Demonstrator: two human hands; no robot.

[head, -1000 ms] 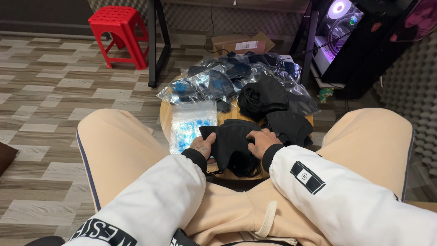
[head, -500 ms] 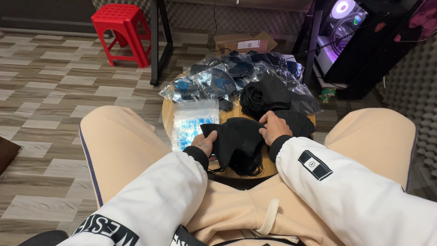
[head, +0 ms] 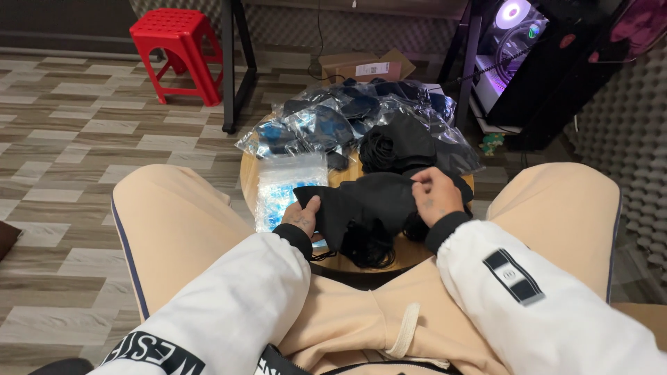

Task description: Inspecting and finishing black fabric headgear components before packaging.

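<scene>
Two hands hold one black mask [head: 368, 201] over the round counter [head: 248, 173], between the knees: the left hand [head: 303, 219] has its grip clamped on the left edge, the right hand [head: 432, 196] pinches the right edge. Bagged masks [head: 326, 125] lie just behind, a clear bag [head: 281, 187] beside the left hand, a red stool [head: 177, 42] well apart

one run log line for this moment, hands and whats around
left hand: grips black fabric piece | right hand: grips same piece | round wooden table: clear bags, black pile
</scene>
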